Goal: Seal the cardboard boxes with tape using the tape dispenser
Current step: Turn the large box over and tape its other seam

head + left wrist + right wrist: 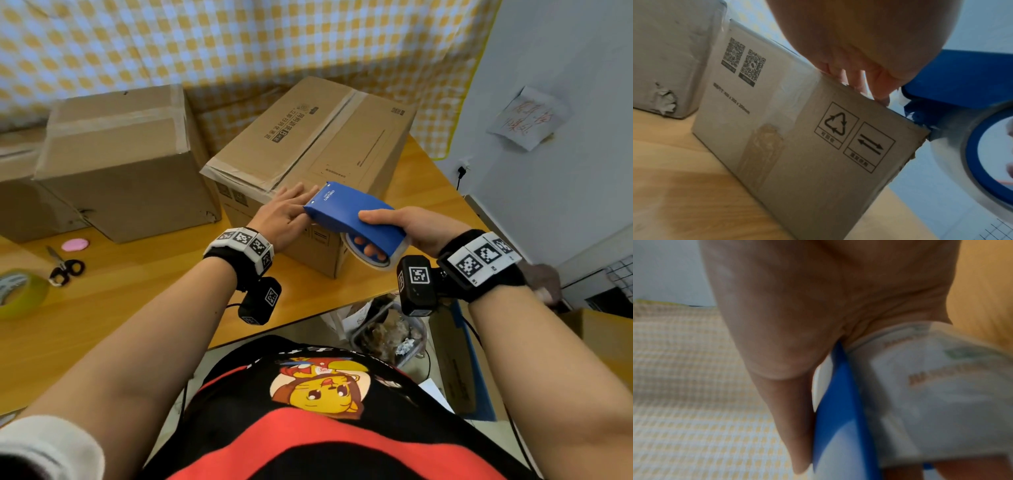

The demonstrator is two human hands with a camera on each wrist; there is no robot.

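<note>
1. Head view, biggest stuff first: the wooden table (144, 318) runs across the left and middle of the frame, with a yellow-and-white checkered cloth (239, 37) hanging along the top behind it.
2. Two cardboard boxes sit on it. The plain box (116, 161) is in the upper left, its top already striped with tape. The printed box (318, 150) sits mid-frame, tape running down its top seam, apart from the plain one.
3. The blue tape dispenser (352, 214) is right of centre, held up over the near right corner of the printed box, with its clear tape roll (373, 253) hanging at the low end.
4. The right hand (407, 228) is gripping that dispenser: thumb on top of the blue shell, fingers poking through the roll's core. The right wrist view is blurry, but you can see the thumb lying along the blue edge with the roll (941, 394) beside it.
5. The left hand (286, 212) lies flat and relaxed on the near top edge of the printed box, fingers straight, right next to the dispenser's front end. In the left wrist view the fingertips (879, 92) sit at the box's top edge, above the recycling symbol.
6. Small bits at the left edge: scissors (65, 267), a pink disc (75, 245) just above them, and a greenish tape roll (20, 294) at the frame's border.
</note>
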